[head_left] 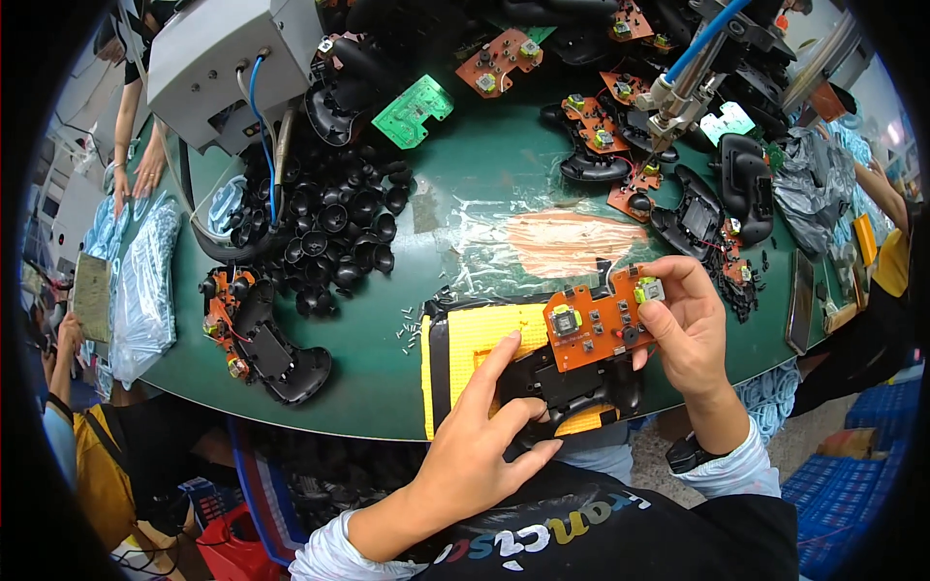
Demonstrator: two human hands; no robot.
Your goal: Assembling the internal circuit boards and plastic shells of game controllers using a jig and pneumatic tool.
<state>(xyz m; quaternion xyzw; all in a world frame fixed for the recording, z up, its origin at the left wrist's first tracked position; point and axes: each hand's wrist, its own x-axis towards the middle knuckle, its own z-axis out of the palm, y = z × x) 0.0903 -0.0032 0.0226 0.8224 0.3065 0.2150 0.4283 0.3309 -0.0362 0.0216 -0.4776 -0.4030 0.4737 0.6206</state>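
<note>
In my right hand [693,339] is an orange circuit board [605,318], pinched at its right end between thumb and fingers. Two square components with yellow-green sides and several small buttons stand on its face. Below the board, a black game controller shell [572,387] rests on a yellow ridged pad [465,334] with black edging, at the table's near edge. My left hand [475,445] is at the shell's left side, fingers spread. Its index finger reaches over the pad, while the middle finger and thumb are close to the shell; the board partly covers the shell.
Black thumbstick caps [334,218] are heaped left of centre, beside a grey machine [228,68]. Another shell with a board [276,339] lies at left. Loose screws [412,334] lie by the pad. A screwdriver on a stand [664,107] hangs at upper right, near more controller parts. Other people work at both sides.
</note>
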